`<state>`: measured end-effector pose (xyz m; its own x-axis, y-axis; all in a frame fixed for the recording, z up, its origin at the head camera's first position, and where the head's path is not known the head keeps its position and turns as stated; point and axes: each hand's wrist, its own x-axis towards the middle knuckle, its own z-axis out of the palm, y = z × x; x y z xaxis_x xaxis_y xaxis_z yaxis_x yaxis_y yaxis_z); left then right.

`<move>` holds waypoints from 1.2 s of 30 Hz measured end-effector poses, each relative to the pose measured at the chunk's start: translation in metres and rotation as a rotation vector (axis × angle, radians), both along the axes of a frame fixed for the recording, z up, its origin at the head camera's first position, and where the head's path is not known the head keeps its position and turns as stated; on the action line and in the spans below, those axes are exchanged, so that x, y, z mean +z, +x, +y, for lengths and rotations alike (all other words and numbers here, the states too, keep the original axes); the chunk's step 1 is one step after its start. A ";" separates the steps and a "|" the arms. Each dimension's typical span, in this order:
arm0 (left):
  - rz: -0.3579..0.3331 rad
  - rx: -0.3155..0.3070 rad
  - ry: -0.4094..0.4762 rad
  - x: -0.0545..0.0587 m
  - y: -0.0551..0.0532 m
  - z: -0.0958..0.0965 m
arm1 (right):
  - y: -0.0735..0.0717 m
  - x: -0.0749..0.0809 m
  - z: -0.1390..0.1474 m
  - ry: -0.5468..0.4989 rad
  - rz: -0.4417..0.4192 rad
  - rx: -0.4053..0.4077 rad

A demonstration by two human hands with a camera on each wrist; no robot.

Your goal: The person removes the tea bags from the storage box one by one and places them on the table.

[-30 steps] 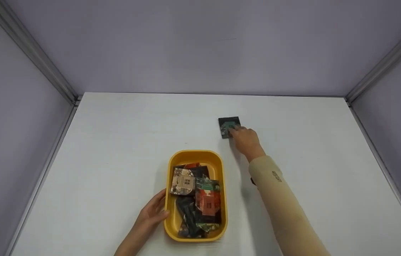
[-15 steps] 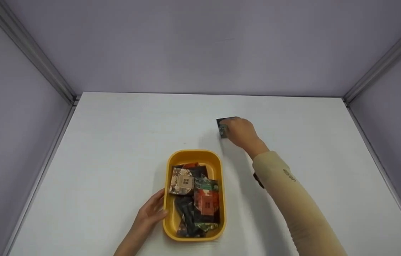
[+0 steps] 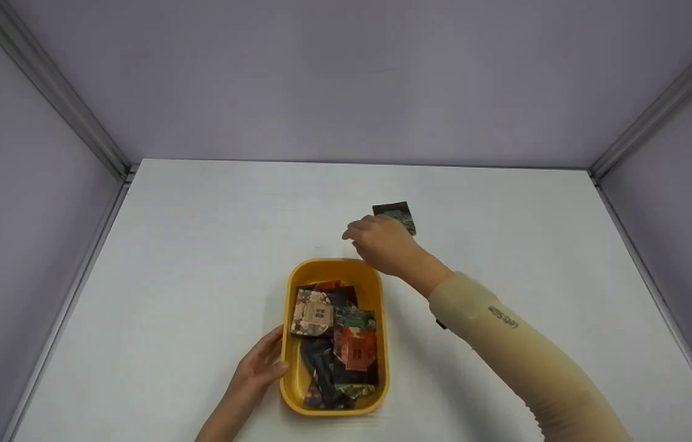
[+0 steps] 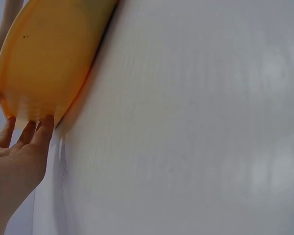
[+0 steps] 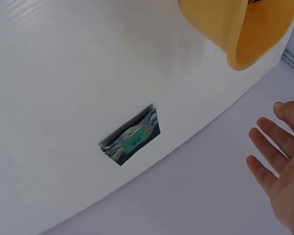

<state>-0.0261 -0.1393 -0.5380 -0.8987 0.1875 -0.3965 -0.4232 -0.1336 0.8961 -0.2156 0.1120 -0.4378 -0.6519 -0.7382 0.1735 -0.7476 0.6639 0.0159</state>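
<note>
- Yellow and apparently plastic, the tray (image 3: 327,269) was touched along its left outer wall by the left hand (image 3: 254,368), whose fingers were laid against it, uncurled.
- Inside the tray, small packets were loosely overlapped: a tan-labelled packet (image 3: 313,314) was seen at the left, dark packets (image 3: 322,368) nearer the person, and a red-labelled packet (image 3: 356,351) along the right side. Their full number could not be told.
- Farther right, the right hand (image 3: 383,242) was held above the white table (image 3: 199,245), its fingers loosely extended and nothing grasped.
- Farthest right, partly covered by that hand in the head view, a green-labelled packet (image 5: 136,139) was laid on the table, outside the tray and beyond its far end. It was judged light, thin and slightly pliable, perhaps slippery on its face, and best held by opposite edges, where one side was seen to be wavy.
</note>
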 end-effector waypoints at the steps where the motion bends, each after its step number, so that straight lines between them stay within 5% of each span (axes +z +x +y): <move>1: -0.002 0.001 0.001 0.000 0.000 0.000 | 0.003 0.001 -0.003 0.012 0.014 0.027; 7: -0.018 -0.004 -0.001 -0.001 -0.002 0.000 | 0.028 0.005 -0.017 0.096 0.091 0.185; 19: -0.009 -0.006 0.020 -0.001 -0.002 0.002 | 0.071 0.010 -0.027 0.232 0.060 0.361; 36: -0.018 -0.010 0.038 -0.002 -0.002 0.001 | 0.103 -0.004 -0.027 0.475 -0.016 0.544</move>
<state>-0.0284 -0.1387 -0.5400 -0.8895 0.2112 -0.4052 -0.4408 -0.1632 0.8826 -0.1125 0.0851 -0.4421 -0.1700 -0.9524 -0.2531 -0.9729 0.1214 0.1966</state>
